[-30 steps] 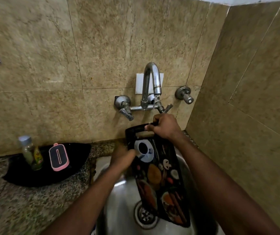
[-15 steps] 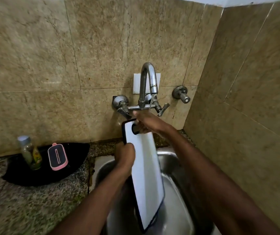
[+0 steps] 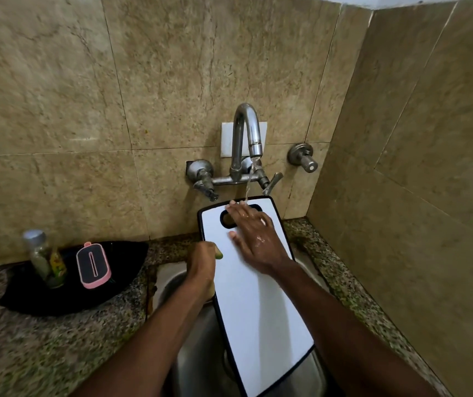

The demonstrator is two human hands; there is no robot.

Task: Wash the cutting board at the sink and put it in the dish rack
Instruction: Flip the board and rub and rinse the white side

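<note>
Head view shows the cutting board [image 3: 261, 296] tilted over the sink [image 3: 172, 285], my left hand [image 3: 202, 266] clamped on its edge, my right hand [image 3: 253, 236] spread flat under the tap [image 3: 246, 133] stream, so I'd rub downward while gripping firmly.

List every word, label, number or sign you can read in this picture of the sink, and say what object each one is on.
None can be read.
Bottle: has a yellow-green label, too blurred to read.
Pink-edged scrubber: only a slot shape, no lettering.
Cutting board: its white face is blank.
Tap and white wall plate: no visible marking.
</note>
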